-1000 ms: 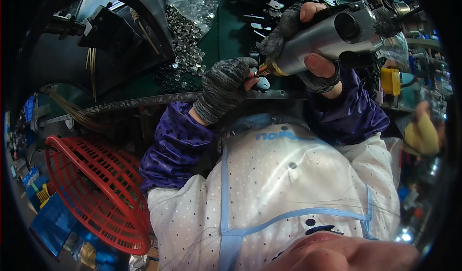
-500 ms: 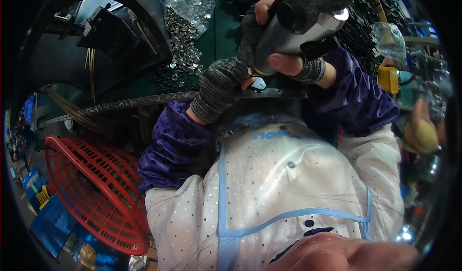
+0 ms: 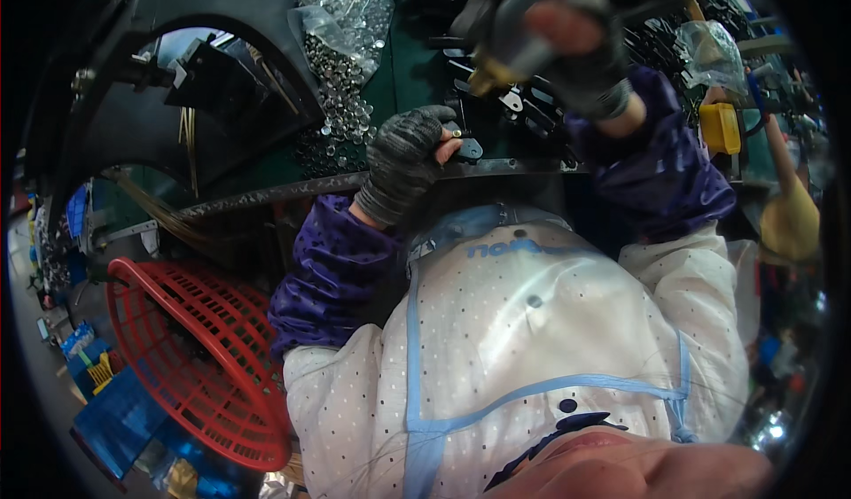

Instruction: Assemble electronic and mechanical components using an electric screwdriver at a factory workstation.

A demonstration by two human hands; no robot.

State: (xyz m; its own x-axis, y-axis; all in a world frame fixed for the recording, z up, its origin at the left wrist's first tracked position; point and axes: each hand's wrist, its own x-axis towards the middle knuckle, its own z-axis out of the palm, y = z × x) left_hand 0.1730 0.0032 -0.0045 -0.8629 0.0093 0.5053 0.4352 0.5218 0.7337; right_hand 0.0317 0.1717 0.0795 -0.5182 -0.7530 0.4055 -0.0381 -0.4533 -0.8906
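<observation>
In a grey fingerless glove, my left hand (image 3: 403, 155) is at the bench's front edge. Its thumb and fingers pinch a small flat metal plate (image 3: 470, 149) with a rounded end, and a tiny brass-coloured bit shows at the fingertips. My right hand (image 3: 589, 65), gloved the same way and blurred by motion, is wrapped round a silver handheld tool (image 3: 523, 45) with a brass-coloured nose. The tool hangs above the bench, apart from the plate. Beneath it lie dark and shiny flat metal parts (image 3: 512, 100).
Small round metal pieces (image 3: 346, 113) spill from a clear plastic bag (image 3: 350, 7) at the back. A black machine frame (image 3: 257, 65) stands left. Below the bench's metal edge (image 3: 292, 186) is a red plastic basket (image 3: 191, 357). A yellow container (image 3: 718, 128) sits right.
My right hand has lifted the tool up and away from the plate. The metal parts beneath it now show. My left hand stays nearly where it was, still pinching the plate.
</observation>
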